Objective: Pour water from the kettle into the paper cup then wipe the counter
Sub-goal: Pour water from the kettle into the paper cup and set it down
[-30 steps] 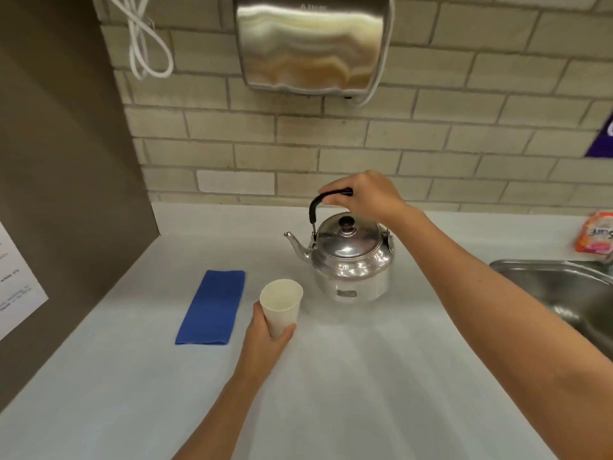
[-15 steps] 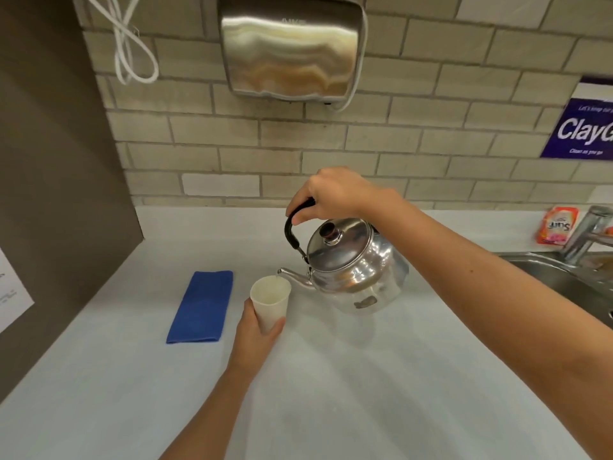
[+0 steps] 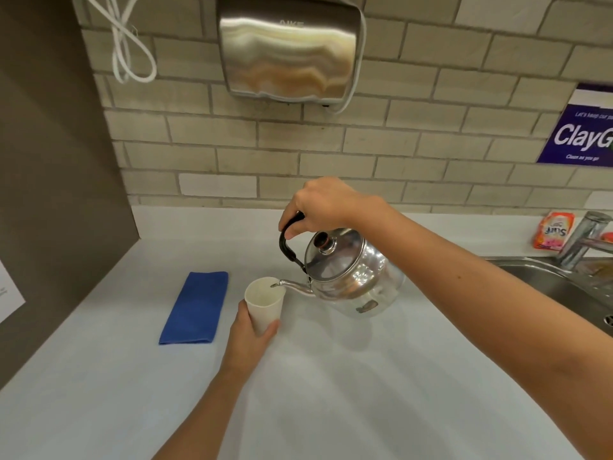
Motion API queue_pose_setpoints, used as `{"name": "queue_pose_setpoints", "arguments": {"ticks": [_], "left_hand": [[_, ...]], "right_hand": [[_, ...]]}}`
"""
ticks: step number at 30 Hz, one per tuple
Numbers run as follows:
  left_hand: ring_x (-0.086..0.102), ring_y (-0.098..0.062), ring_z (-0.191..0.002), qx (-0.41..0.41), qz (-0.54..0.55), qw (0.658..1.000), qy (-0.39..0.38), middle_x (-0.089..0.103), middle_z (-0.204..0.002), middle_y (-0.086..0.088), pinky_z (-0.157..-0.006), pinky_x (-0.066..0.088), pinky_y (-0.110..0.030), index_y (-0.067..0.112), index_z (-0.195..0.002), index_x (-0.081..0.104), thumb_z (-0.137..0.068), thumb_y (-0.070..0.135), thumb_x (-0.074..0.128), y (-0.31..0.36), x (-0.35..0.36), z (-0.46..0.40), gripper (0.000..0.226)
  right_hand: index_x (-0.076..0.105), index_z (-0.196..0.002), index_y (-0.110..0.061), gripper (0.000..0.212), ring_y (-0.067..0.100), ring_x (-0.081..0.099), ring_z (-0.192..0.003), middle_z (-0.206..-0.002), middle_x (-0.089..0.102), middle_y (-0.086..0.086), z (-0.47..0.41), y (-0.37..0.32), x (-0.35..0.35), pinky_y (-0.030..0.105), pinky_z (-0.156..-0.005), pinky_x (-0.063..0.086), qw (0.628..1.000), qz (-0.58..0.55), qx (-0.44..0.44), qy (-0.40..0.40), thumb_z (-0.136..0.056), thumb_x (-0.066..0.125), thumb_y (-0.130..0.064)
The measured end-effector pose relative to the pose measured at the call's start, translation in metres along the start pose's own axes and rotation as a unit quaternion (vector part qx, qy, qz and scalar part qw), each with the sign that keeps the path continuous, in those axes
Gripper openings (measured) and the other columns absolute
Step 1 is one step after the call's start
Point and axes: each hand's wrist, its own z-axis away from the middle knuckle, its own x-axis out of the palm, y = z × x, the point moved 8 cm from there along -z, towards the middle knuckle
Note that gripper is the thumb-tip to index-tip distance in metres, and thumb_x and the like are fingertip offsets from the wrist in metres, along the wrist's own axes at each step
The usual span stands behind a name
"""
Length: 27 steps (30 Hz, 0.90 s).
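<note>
Kettle (image 3: 351, 277) hung above the counter (image 3: 331, 393), tilted toward the left, its black handle (image 3: 288, 242) gripped by the right hand (image 3: 323, 202) with the fingers curled closed around it. Its thin spout (image 3: 293, 285) reached over the rim of the cup (image 3: 264, 302), the tip just inside the opening. Whether water was running from the spout could not be told. The lid (image 3: 330, 252) with its dark knob sat in place on the tilted body.

The white paper cup stood roughly upright, wrapped low on its side by the left hand (image 3: 247, 333), thumb and fingers closed on it; whether its base touched the counter was hidden by the hand.

A folded blue cloth (image 3: 195, 307) lay flat on the counter just left of the cup, apart from both hands. To the right, a steel sink (image 3: 564, 287) was set into the counter, with a tap (image 3: 583, 240) behind it and an orange packet (image 3: 554, 234) leaning near the wall. On the brick wall above hung a steel dryer (image 3: 288, 51), a looped white cord (image 3: 129, 44) to its left, and a purple sign (image 3: 583, 127) at the right edge.
</note>
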Motion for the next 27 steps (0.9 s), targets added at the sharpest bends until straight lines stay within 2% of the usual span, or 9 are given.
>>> {"name": "queue_pose_setpoints", "arguments": {"ticks": [6,11,14,19,23,27], "left_hand": [[0.051,-0.017,-0.104,-0.002,-0.002,1.0,0.005,0.053,-0.122,-0.003,-0.088,0.047,-0.033,0.021,-0.129,0.034,-0.074,0.026,0.075,0.002,0.0,0.001,0.068],[0.049,-0.016,-0.106,0.001,-0.006,1.0,0.004,0.051,-0.125,-0.002,-0.092,0.046,-0.033,0.022,-0.131,0.032,-0.074,0.028,0.075,0.003,0.0,0.002,0.071],[0.05,-0.02,-0.111,-0.002,-0.002,1.0,0.0,0.05,-0.127,-0.002,-0.096,0.048,-0.038,0.022,-0.132,0.032,-0.075,0.028,0.075,0.003,-0.001,0.001,0.072],[0.049,-0.016,-0.108,-0.001,0.001,1.0,0.0,0.05,-0.126,-0.001,-0.094,0.047,-0.035,0.023,-0.131,0.033,-0.074,0.028,0.075,0.003,0.0,0.002,0.071],[0.05,-0.017,-0.104,0.003,-0.005,1.0,0.008,0.052,-0.125,-0.003,-0.089,0.046,-0.031,0.021,-0.129,0.034,-0.074,0.026,0.076,0.004,-0.001,0.002,0.069],[0.051,-0.019,-0.106,0.002,-0.009,1.0,0.008,0.053,-0.125,-0.005,-0.091,0.048,-0.035,0.019,-0.13,0.034,-0.074,0.025,0.075,0.005,-0.001,0.002,0.069]], "right_hand": [[0.067,-0.101,-0.04,0.024,0.006,0.046,-0.07,-0.09,0.072,-0.012,-0.003,-0.006,-0.002,0.022,-0.047,0.027,1.0,0.009,-0.014,-0.001,-0.081,0.062,-0.051],[0.067,-0.101,-0.04,0.024,0.007,0.045,-0.069,-0.087,0.071,-0.013,-0.005,-0.01,-0.002,0.022,-0.046,0.024,0.999,0.028,-0.02,-0.008,-0.081,0.061,-0.051],[0.067,-0.102,-0.04,0.024,0.007,0.046,-0.072,-0.087,0.07,-0.013,-0.005,-0.011,-0.002,0.022,-0.047,0.026,0.999,0.029,-0.021,-0.015,-0.081,0.061,-0.051],[0.067,-0.103,-0.039,0.026,0.006,0.045,-0.071,-0.073,0.053,-0.017,-0.005,-0.013,-0.004,0.022,-0.046,0.024,0.999,0.039,-0.023,-0.019,-0.081,0.061,-0.051],[0.067,-0.104,-0.037,0.026,0.007,0.043,-0.07,-0.071,0.049,-0.017,-0.004,-0.015,-0.009,0.022,-0.046,0.022,0.998,0.05,-0.031,-0.018,-0.082,0.061,-0.05],[0.067,-0.105,-0.036,0.026,0.008,0.043,-0.07,-0.069,0.046,-0.017,-0.003,-0.017,-0.012,0.022,-0.046,0.021,0.998,0.057,-0.035,-0.015,-0.083,0.061,-0.049]]}}
